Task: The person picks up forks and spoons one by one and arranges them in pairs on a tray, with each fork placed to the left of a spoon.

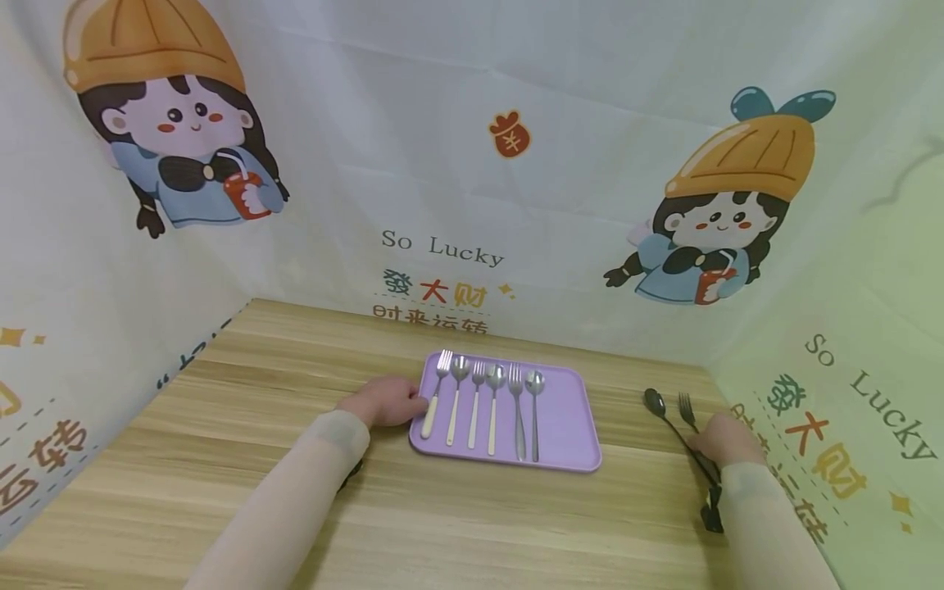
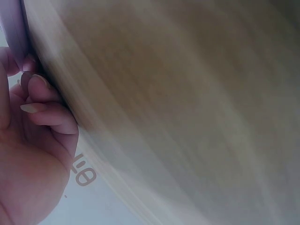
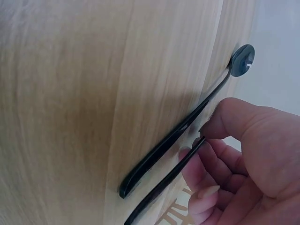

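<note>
My left hand [image 1: 389, 401] holds the left edge of a purple tray [image 1: 564, 418]; in the left wrist view its curled fingers [image 2: 47, 89] meet the tray's rim [image 2: 16, 35]. On the tray, forks and spoons alternate in a row: a pale-handled fork [image 1: 435, 406] at the left, a silver fork [image 1: 519, 418] and a silver spoon [image 1: 534, 414] at the right end. Further right, my right hand [image 1: 730, 440] pinches a black fork [image 1: 687, 410] by its handle [image 3: 164, 183] between thumb and fingers. Just left of it, a black spoon [image 3: 159, 152] lies on the table.
The wooden table [image 1: 479, 524] backs onto a printed cloth [image 1: 442, 123] with cartoon figures and lettering. More cloth [image 1: 870, 287] hangs along the right side, close to my right arm. A small black object [image 1: 711, 512] shows beside my right wrist.
</note>
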